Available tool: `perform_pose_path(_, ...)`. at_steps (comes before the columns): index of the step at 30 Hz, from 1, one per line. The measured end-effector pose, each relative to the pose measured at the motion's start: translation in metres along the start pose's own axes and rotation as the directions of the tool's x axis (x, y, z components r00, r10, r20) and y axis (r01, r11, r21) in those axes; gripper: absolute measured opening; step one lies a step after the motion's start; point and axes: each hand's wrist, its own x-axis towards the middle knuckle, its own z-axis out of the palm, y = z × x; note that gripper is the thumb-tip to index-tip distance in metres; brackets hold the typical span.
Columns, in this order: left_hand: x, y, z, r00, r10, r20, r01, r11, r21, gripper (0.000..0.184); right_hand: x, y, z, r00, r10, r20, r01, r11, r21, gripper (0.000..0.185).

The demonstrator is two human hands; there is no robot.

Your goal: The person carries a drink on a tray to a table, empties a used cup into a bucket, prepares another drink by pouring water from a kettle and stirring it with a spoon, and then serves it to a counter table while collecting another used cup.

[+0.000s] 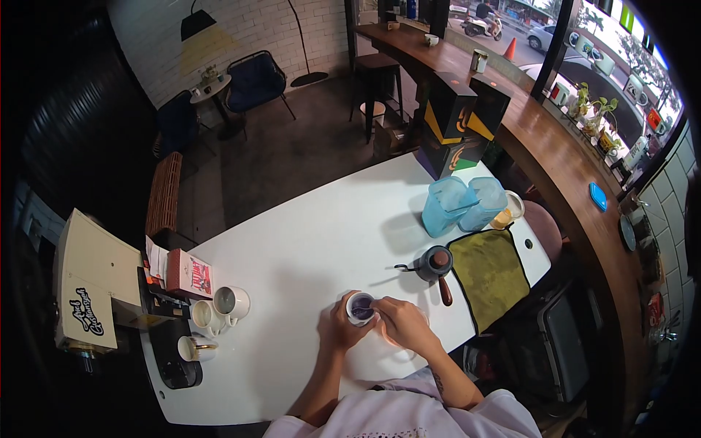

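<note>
A small white cup (361, 307) with dark purple contents is near the front edge of the white table (292, 263). My left hand (347, 321) wraps around its side. In my right hand (403, 323) a spoon (363, 311) is pinched, its lower end inside the cup. Below the right hand shows part of a round, orange-edged item (387, 337), mostly hidden by the hand and forearm. To the right stands a dark grey pot-like vessel (431, 267) with a brown round top and a wooden handle, apart from both hands.
An olive cloth (488, 274) lies at right, near two blue translucent pitchers (447, 206) and stacked dark boxes (451, 109). At left are several white mugs (231, 303), a red box (188, 273) and a cream machine (91, 277). A wooden counter (540, 139) curves along the window.
</note>
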Motion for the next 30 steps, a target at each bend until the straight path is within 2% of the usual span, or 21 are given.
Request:
perform_pose_path(5, -0.001, -0.014, 0.009, 0.994, 0.084, -0.07, -0.091, 0.99, -0.111, 0.057, -0.003, 0.001, -0.017, 0.996, -0.035, -0.08, 0.044, 0.992, 0.115, 0.018)
perform_pose_path(8, -0.001, -0.004, 0.002, 0.997, 0.06, -0.054, -0.06, 0.998, -0.013, 0.058, -0.007, 0.004, -0.026, 0.989, -0.076, -0.128, 0.097, 0.98, 0.174, 0.019)
perform_pose_path(10, 0.001, 0.01, -0.005, 1.0, -0.027, 0.006, 0.026, 0.99, 0.138, 0.059, -0.009, 0.003, -0.032, 0.99, -0.057, -0.13, 0.082, 0.978, 0.193, 0.016)
perform_pose_path(14, 0.003, 0.017, -0.007, 1.0, -0.012, 0.0, 0.012, 0.995, 0.104, 0.059, -0.013, 0.005, -0.041, 0.988, 0.006, -0.156, 0.04, 0.957, 0.286, 0.015)
perform_pose_path(17, 0.004, 0.017, -0.009, 1.0, -0.026, 0.018, 0.023, 0.986, 0.168, 0.059, -0.012, 0.011, -0.045, 0.976, 0.074, -0.206, 0.005, 0.932, 0.362, 0.015)
perform_pose_path(19, 0.005, 0.015, -0.006, 0.999, 0.043, -0.003, -0.043, 0.999, 0.007, 0.059, -0.015, 0.027, -0.043, 0.956, 0.215, -0.2, -0.06, 0.809, 0.585, 0.016)
perform_pose_path(21, 0.006, 0.019, -0.008, 0.999, 0.037, -0.005, -0.037, 0.999, -0.003, 0.058, -0.016, 0.035, -0.047, 0.936, 0.297, -0.19, -0.061, 0.667, 0.742, 0.022)
perform_pose_path(26, 0.007, 0.012, -0.007, 0.997, 0.08, 0.019, -0.08, 0.997, -0.016, 0.056, -0.023, 0.066, -0.058, 0.872, 0.419, -0.252, -0.062, 0.605, 0.794, 0.023)
perform_pose_path(29, 0.008, 0.007, -0.004, 0.997, 0.063, 0.04, -0.063, 0.998, 0.019, 0.056, -0.028, 0.083, -0.064, 0.786, 0.546, -0.291, 0.006, 0.463, 0.886, 0.022)
perform_pose_path(30, 0.006, 0.007, -0.001, 0.998, 0.053, 0.016, -0.052, 0.998, -0.045, 0.056, -0.034, 0.087, -0.065, 0.779, 0.556, -0.289, -0.002, 0.463, 0.886, 0.022)
